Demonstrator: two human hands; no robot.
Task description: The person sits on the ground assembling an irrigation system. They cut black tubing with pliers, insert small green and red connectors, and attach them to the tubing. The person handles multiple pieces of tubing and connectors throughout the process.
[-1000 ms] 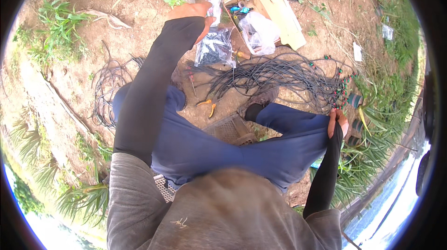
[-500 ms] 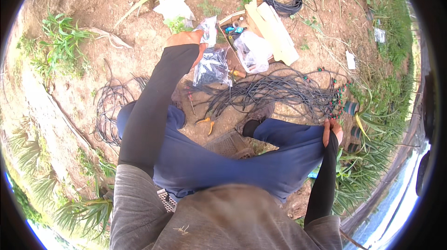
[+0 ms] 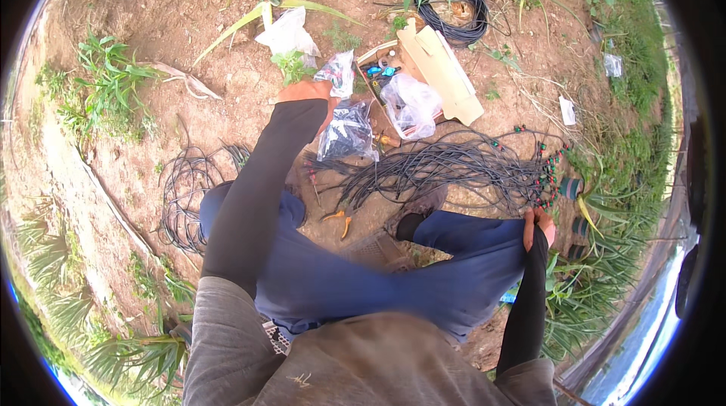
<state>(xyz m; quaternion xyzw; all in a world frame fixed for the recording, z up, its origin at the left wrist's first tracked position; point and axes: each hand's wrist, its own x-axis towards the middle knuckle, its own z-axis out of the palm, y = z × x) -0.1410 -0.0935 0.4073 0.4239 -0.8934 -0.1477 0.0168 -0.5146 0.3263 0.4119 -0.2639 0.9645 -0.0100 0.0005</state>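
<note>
My left hand [image 3: 308, 93] reaches forward, closed on the top of a clear plastic bag [image 3: 335, 73]. Dark small parts show through a clear bag [image 3: 348, 133] just below it; whether the two are one bag I cannot tell. Beside my right knee is my right hand [image 3: 539, 229], its fingers curled together against the blue trousers [image 3: 484, 247]. What is in those fingers, if anything, is hidden. A bundle of thin black tubes [image 3: 439, 160] with red and green fittings [image 3: 548, 175] at its right end lies just beyond that hand.
An open cardboard box [image 3: 441, 77] holds blue and black parts and a clear bag [image 3: 412, 103]. Yellow-handled pliers [image 3: 345, 224] and a screwdriver [image 3: 314, 183] lie between my feet. A black hose coil [image 3: 457, 9] sits far off; looser tubing [image 3: 185, 194] lies left. Plants [image 3: 110, 73] edge the ground.
The whole view has shifted slightly, so the ground things sit a little lower in the picture. My left hand stays on the bag, and my right hand stays by the knee.
</note>
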